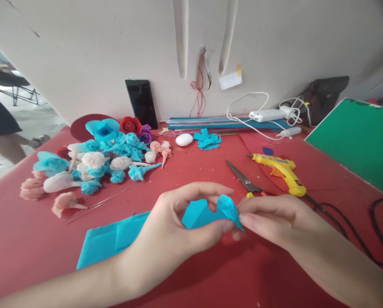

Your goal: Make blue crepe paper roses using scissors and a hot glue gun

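Between my two hands is a small blue crepe paper flower (227, 208), rolled at the top and narrowing to a point below. My left hand (185, 222) curves around it, thumb and fingers closed on its left side. The fingertips of my right hand (268, 218) pinch its lower right edge. Under my left hand, a folded sheet of blue crepe paper (114, 237) lies flat on the red table (191, 282). Just beyond my right hand are scissors (244, 177) with their blades partly covered at the handle end.
Finished paper flowers (95, 160) are heaped at the left. A yellow glue gun (281, 171) lies at the right with its black cord trailing. Blue paper strips (208, 139), a white egg-shaped object (184, 140), a phone (141, 103), a white power strip (268, 115) and a green board (358, 141) line the back.
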The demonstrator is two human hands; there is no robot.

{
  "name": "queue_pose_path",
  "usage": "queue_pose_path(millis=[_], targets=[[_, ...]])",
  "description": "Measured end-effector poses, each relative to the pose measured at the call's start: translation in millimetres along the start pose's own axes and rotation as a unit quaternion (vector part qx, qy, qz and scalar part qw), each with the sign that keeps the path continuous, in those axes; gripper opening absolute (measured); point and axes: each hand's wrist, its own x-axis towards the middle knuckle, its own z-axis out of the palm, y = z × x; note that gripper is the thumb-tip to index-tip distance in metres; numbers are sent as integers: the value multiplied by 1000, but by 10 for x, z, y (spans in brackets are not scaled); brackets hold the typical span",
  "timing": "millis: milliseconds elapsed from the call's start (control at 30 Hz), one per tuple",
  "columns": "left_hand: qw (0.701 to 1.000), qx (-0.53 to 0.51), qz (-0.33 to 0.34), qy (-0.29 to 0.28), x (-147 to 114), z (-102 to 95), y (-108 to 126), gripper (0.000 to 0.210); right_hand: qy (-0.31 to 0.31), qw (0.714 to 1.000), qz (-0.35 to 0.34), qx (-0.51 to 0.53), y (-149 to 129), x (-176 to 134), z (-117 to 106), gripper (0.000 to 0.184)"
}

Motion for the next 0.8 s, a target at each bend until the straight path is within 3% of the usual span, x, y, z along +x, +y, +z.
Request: queue_pose_path(millis=[267, 500, 800], targets=[[999, 32, 24, 11, -25, -6, -20, 23, -8, 999, 24, -37, 10, 17, -28, 27], [999, 32, -2, 11, -33, -4, 11, 24, 20, 997, -36, -63, -33, -14, -38, 43], [998, 47, 36, -1, -25, -10, -24, 27, 36, 997, -53, -51, -18, 52, -106, 13]])
